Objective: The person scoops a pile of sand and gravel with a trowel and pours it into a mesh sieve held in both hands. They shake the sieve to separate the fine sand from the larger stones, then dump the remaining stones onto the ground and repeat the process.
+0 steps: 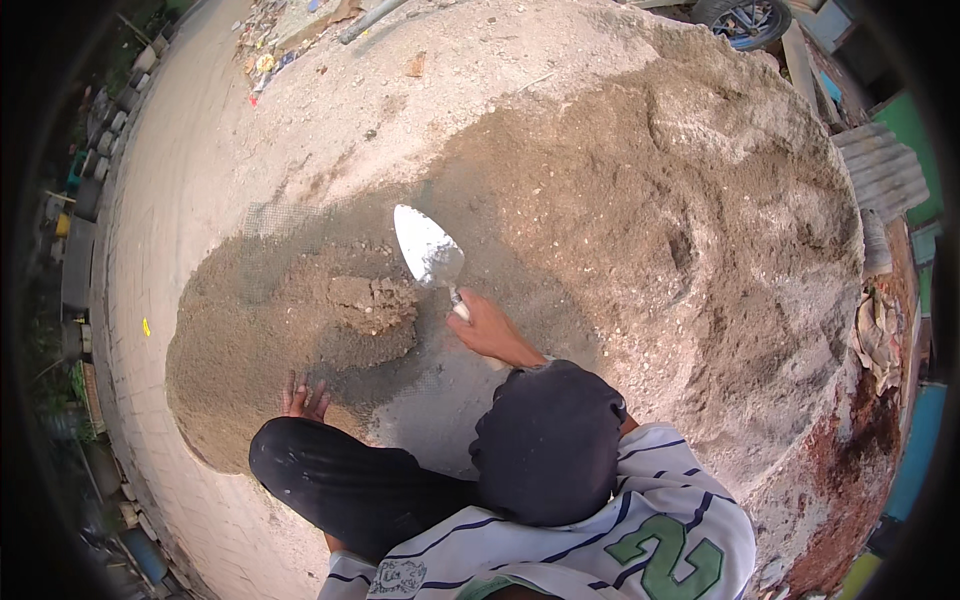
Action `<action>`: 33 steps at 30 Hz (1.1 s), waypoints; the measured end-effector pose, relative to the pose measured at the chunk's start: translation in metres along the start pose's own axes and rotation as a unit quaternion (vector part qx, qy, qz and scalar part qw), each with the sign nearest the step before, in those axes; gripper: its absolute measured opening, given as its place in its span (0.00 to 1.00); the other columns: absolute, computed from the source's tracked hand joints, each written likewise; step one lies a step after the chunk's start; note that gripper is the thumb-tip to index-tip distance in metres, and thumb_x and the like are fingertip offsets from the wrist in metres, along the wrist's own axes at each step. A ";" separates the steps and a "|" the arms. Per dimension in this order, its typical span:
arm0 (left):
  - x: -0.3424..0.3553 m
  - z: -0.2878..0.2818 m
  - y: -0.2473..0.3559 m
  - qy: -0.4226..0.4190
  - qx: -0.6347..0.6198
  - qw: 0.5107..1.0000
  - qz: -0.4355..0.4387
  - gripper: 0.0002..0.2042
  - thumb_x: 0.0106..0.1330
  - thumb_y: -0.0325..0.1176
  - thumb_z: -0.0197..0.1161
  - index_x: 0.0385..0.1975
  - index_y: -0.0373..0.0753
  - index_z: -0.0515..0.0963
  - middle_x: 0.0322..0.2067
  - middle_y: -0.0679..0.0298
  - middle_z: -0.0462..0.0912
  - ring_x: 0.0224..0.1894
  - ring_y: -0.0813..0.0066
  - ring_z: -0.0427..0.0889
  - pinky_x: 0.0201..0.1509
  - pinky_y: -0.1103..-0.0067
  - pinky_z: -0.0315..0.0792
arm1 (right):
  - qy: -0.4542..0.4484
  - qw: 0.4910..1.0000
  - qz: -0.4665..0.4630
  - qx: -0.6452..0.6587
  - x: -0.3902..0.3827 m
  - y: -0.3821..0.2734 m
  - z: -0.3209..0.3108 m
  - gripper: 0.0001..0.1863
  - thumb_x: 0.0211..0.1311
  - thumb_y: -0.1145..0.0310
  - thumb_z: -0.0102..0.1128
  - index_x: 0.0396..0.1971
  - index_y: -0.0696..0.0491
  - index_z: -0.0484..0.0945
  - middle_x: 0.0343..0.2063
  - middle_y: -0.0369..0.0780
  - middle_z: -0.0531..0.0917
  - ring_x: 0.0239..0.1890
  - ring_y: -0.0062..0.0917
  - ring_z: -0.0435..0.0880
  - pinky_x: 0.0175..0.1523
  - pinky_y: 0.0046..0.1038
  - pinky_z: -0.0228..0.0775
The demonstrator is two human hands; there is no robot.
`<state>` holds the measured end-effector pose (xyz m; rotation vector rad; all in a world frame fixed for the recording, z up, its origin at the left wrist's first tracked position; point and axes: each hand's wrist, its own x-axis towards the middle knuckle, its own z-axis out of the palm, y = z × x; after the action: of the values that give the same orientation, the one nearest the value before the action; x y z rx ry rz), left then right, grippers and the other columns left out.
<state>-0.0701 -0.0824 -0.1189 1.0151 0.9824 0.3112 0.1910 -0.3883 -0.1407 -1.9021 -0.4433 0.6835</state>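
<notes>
My right hand [488,328] is closed around the pale handle of a pointed trowel [426,248]. Its silvery blade is tilted up and away to the left, beside a mound of damp brown sand [250,320]. My left hand [304,397] rests at the near edge of that mound, fingers spread, its wrist hidden behind my dark-trousered knee. Part of a wire mesh [285,217] shows at the far side of the mound. Crumbly lumps of sand [372,300] lie just left of the trowel.
A large sand heap [690,200] rises on the right. Paving [150,270] runs along the left, with pots and containers beyond it. At the far right stand a wheel [745,18] and a corrugated sheet [880,168]. A pipe [372,20] lies at the top.
</notes>
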 end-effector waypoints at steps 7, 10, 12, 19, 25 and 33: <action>0.012 -0.010 0.004 -0.020 -0.022 0.999 -0.020 0.35 0.65 0.32 0.60 0.71 0.49 0.52 0.70 0.59 0.57 0.63 0.53 0.69 0.58 0.66 0.73 | -0.041 0.933 0.221 0.281 0.033 0.098 -0.089 0.05 0.59 0.70 0.53 0.31 0.53 0.69 0.16 0.34 0.70 0.11 0.18 0.68 0.14 0.24 0.62; 0.011 -0.008 0.001 -0.004 -0.022 1.000 -0.008 0.34 0.65 0.32 0.59 0.71 0.49 0.52 0.70 0.59 0.56 0.64 0.53 0.69 0.59 0.66 0.72 | 0.087 0.948 0.172 0.255 0.091 0.113 -0.140 0.06 0.59 0.68 0.54 0.30 0.52 0.69 0.17 0.34 0.71 0.12 0.19 0.69 0.15 0.25 0.64; 0.011 -0.007 -0.003 0.005 -0.030 1.000 0.004 0.33 0.65 0.32 0.59 0.70 0.48 0.54 0.70 0.59 0.57 0.62 0.53 0.71 0.54 0.68 0.75 | 0.121 0.953 0.168 0.221 0.109 0.110 -0.156 0.06 0.59 0.67 0.54 0.30 0.53 0.69 0.17 0.34 0.71 0.12 0.19 0.69 0.15 0.25 0.65; 0.009 0.000 -0.006 0.005 -0.016 1.000 0.019 0.34 0.65 0.33 0.60 0.71 0.48 0.54 0.68 0.58 0.60 0.61 0.52 0.72 0.51 0.70 0.78 | 0.118 0.990 -0.022 -0.073 0.062 0.051 -0.088 0.15 0.60 0.62 0.54 0.34 0.61 0.70 0.19 0.46 0.76 0.20 0.32 0.78 0.26 0.37 0.70; 0.011 -0.004 0.003 0.008 0.001 1.000 -0.017 0.37 0.64 0.35 0.62 0.72 0.49 0.50 0.69 0.59 0.60 0.64 0.53 0.68 0.55 0.70 0.75 | 0.024 0.995 0.047 0.082 0.009 0.017 -0.040 0.16 0.60 0.62 0.53 0.38 0.61 0.70 0.18 0.47 0.77 0.18 0.32 0.78 0.23 0.36 0.68; 0.005 0.006 -0.004 0.012 0.011 1.000 0.024 0.36 0.64 0.40 0.61 0.71 0.47 0.52 0.69 0.59 0.58 0.63 0.52 0.68 0.60 0.68 0.67 | 0.128 0.916 0.216 0.314 -0.027 0.130 -0.156 0.08 0.58 0.66 0.55 0.27 0.53 0.69 0.16 0.34 0.71 0.12 0.19 0.70 0.16 0.24 0.64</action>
<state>-0.0630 -0.0847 -0.1241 1.0579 0.9863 0.3529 0.2701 -0.5672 -0.2026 -1.4364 0.3529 0.7344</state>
